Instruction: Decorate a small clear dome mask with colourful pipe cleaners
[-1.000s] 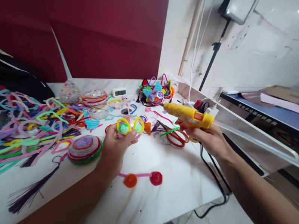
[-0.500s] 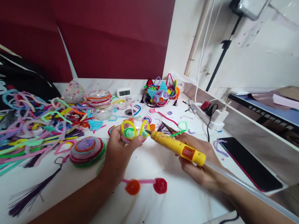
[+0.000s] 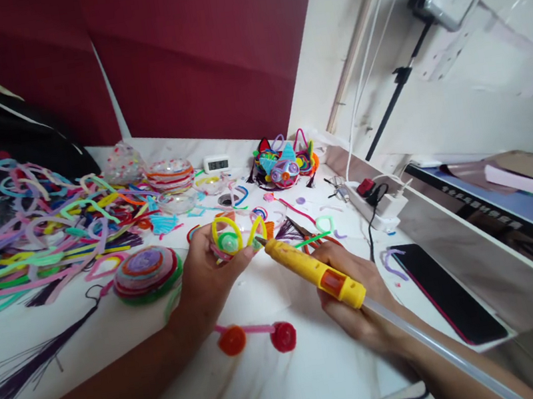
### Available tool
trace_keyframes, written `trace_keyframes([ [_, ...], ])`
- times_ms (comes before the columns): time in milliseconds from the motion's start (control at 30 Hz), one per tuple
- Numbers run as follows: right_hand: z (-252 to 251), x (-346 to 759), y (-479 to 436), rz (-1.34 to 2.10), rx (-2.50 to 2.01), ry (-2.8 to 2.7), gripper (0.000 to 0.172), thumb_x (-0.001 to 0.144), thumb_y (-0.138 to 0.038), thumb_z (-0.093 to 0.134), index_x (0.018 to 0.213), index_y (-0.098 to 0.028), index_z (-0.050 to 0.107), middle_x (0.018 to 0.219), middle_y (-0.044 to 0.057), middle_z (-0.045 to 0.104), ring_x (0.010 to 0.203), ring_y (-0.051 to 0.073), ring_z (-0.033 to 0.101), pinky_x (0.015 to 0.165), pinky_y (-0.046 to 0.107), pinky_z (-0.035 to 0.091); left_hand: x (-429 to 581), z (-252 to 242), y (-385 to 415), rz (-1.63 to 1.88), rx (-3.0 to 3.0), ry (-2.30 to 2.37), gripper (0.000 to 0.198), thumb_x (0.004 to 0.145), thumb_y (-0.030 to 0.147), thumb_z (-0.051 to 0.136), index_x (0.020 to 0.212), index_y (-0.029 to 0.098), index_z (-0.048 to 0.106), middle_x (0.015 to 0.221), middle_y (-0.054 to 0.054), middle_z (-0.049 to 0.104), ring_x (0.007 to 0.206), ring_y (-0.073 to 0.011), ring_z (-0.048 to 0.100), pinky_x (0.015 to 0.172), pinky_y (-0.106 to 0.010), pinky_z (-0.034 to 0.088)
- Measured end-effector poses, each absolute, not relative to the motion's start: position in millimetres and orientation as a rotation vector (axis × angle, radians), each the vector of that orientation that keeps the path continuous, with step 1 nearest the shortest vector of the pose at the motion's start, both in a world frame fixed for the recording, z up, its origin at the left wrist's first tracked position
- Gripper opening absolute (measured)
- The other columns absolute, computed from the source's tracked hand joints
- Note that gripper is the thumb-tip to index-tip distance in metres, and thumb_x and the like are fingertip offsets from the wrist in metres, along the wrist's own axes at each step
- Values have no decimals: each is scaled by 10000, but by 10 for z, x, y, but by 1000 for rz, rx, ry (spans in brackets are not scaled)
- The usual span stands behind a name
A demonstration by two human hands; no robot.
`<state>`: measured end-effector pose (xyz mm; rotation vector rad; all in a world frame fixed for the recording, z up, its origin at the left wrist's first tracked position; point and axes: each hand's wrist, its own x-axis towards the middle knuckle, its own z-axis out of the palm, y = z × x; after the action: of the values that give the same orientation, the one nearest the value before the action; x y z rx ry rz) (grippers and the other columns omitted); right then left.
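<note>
My left hand (image 3: pixel 211 279) is closed around a small clear plastic piece with yellow pipe-cleaner loops (image 3: pixel 224 221) and a green coil on it. In my right hand (image 3: pixel 354 287) is a yellow hot glue gun (image 3: pixel 311 270), a clear glue stick (image 3: pixel 435 341) trailing from its back end. The gun's dark nozzle meets the right-hand yellow loop near my left fingertips; whether glue is coming out is too small to tell. Below, an orange coil (image 3: pixel 232 341) and a red coil (image 3: pixel 283 337) lie joined by a pink pipe cleaner. Left of my hand sits a striped pipe-cleaner dome (image 3: pixel 147 274).
A heap of pipe cleaners (image 3: pixel 48 227) covers the table's left side. Finished-looking colourful ornaments (image 3: pixel 284 163) stand at the back, right of a small digital clock (image 3: pixel 217 163). A power strip (image 3: pixel 376 206) and a phone (image 3: pixel 446 292) lie on the right.
The view has shifted slightly, so most table items appear a little further left. Both hands keep their grips, with the nozzle still at the yellow loop.
</note>
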<state>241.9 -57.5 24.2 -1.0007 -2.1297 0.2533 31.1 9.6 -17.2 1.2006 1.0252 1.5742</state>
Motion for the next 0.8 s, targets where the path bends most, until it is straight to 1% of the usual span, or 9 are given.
trace_keyframes([
  [133, 251, 2412, -573, 239, -1031, -2136, 166, 777, -120, 477, 905, -223, 455, 799, 15, 525, 654, 148, 512, 574, 278, 400, 308, -191, 102, 1581, 1205, 1034, 534, 572, 264, 828, 1027, 204, 555, 966, -13, 613, 841, -171, 619, 760, -321, 526],
  [267, 249, 2404, -574, 222, -1025, -2147, 141, 777, -118, 470, 893, -197, 458, 801, 23, 521, 658, 142, 503, 575, 269, 387, 322, -160, 73, 1567, 1174, 1030, 544, 563, 264, 832, 1016, 200, 539, 1002, -25, 617, 876, -182, 621, 769, -319, 523],
  [467, 227, 2404, -581, 259, -1043, -2144, 117, 791, -121, 466, 882, -194, 454, 802, 14, 513, 665, 136, 501, 584, 263, 383, 335, -121, 43, 1575, 1160, 1015, 534, 551, 253, 839, 984, 198, 532, 939, 7, 590, 852, -161, 603, 755, -304, 526],
  [700, 206, 2420, -585, 261, -1062, -2158, 142, 777, -122, 479, 892, -199, 448, 817, 15, 515, 677, 144, 504, 590, 272, 390, 332, -135, 48, 1575, 1173, 1005, 538, 565, 258, 832, 1007, 199, 531, 997, -13, 595, 896, -173, 603, 771, -309, 530],
  [800, 205, 2414, -588, 262, -1061, -2151, 130, 780, -129, 473, 881, -206, 442, 813, 14, 515, 672, 146, 505, 584, 275, 393, 330, -136, 47, 1575, 1181, 1014, 544, 561, 273, 834, 1011, 197, 537, 983, -15, 594, 891, -176, 605, 762, -307, 534],
])
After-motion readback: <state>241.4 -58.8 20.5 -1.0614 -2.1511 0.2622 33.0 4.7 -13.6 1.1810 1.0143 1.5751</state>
